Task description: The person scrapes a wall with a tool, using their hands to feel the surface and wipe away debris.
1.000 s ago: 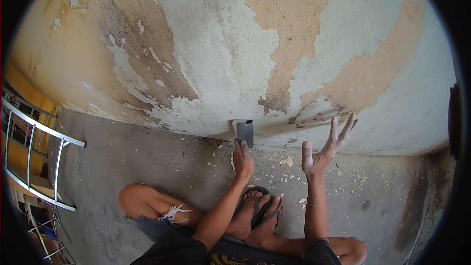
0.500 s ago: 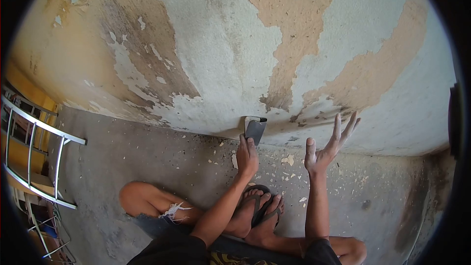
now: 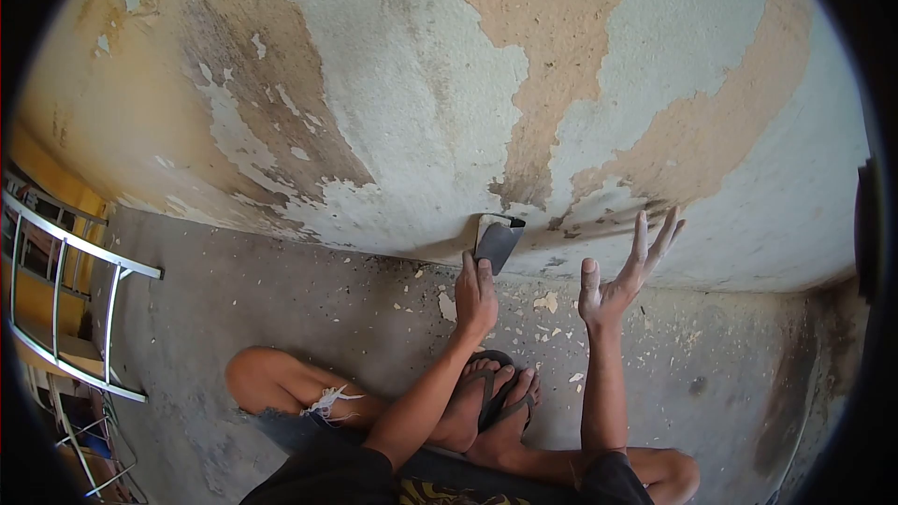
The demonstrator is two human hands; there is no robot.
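Metal scraper (image 3: 498,241) with a dark blade is pressed against the foot of a peeling painted wall (image 3: 393,84), just above the concrete floor (image 3: 281,309), its handle wrapped tightly in the left hand (image 3: 475,297). Just beside it, the right hand (image 3: 608,295) holds nothing, fingers spread wide towards the wall. Paint flakes (image 3: 545,301) litter the floor between both hands.

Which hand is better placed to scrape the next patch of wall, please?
The left: the left hand grips the scraper, its blade against the wall near its foot. The right hand is open, fingers spread toward the wall, holding nothing.
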